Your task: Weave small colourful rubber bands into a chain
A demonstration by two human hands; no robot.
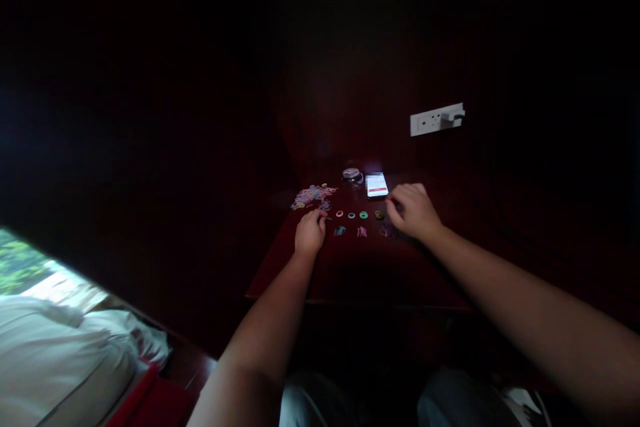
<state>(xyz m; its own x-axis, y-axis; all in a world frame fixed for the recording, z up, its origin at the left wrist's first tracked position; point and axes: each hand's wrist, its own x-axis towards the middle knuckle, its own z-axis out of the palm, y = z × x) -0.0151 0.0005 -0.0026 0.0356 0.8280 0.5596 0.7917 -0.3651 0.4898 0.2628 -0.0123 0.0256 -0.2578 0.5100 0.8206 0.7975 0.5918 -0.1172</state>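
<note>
Dark red table (350,273) against a dim wall, with a white socket (423,123) to the right. At its near-left part the left hand (310,232) has fingertips drawn together beside a small greenish bit (328,218); whether they grasp it, I cannot tell. The right hand (414,210) hovers or rests with curled fingers — its grip is hidden too — just right of a row of four small rings (363,215). Nearer lie three little heaps (362,232), teal, pink and dark, probably spaced so colours stay unmixed. Far left spreads a mixed pile (314,195), within easy reach. Beyond the rings sit a round container (353,175) and a lit phone (377,185) — its screen up, perhaps for viewing.
</note>
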